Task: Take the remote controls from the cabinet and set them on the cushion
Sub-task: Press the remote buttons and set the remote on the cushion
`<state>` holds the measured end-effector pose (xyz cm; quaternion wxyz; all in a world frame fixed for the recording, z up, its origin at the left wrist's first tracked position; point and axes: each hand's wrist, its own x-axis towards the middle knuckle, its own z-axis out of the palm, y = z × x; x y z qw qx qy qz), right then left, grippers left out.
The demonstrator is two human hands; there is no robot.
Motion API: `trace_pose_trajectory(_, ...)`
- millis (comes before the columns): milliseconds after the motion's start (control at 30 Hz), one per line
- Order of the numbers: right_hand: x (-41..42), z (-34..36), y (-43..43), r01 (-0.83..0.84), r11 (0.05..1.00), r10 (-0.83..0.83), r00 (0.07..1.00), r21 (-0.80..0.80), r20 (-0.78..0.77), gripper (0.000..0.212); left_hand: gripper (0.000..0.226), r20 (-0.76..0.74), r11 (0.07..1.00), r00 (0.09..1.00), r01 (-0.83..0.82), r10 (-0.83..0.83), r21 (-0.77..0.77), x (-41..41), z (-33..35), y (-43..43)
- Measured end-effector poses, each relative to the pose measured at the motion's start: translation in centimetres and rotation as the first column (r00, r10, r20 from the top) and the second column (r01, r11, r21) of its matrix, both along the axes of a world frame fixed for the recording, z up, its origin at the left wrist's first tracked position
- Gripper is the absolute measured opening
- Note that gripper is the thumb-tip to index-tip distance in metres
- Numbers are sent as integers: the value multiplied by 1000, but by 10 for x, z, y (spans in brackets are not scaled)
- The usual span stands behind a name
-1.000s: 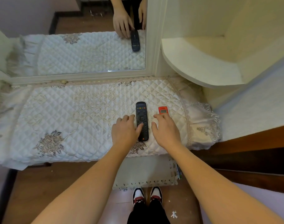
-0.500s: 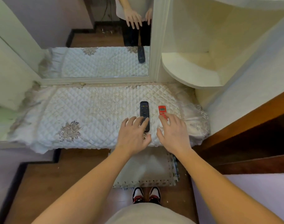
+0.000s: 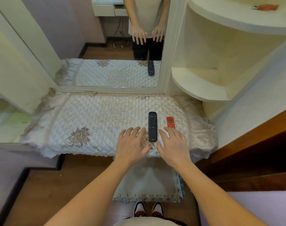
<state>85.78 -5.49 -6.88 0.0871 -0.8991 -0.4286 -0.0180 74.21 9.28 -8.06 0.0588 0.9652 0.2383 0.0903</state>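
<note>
- While both remotes lie flat on the quilted cushion (image 3: 93,121), neither hand has a grip on anything.
- Left hand (image 3: 132,145) is spread wide, palm down, fingers splayed, sitting just left of the black remote (image 3: 152,126). Looks close to it but I can't tell if a fingertip actually touches.
- Right hand (image 3: 174,146) is the same deal, open and flat, empty, between the black remote and the red remote (image 3: 170,122), fingertips right by the red one's near end.
- The two remotes sit side by side, apart, near the cushion's right end.
- Mirror (image 3: 106,46) behind shows the black one reflected.
</note>
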Motion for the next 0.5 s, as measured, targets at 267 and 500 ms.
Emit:
trace_pose_trajectory(267, -22, 0, 56, -207, 973, 209, 978, 105, -12, 45, 65, -40, 975, 974, -222, 222, 10, -46, 9, 22)
trace_pose_trajectory(500, -48, 8, 88, -453, 888, 457, 888, 80, -51, 51, 65, -37, 880, 880, -471, 474, 58, -99, 25, 18)
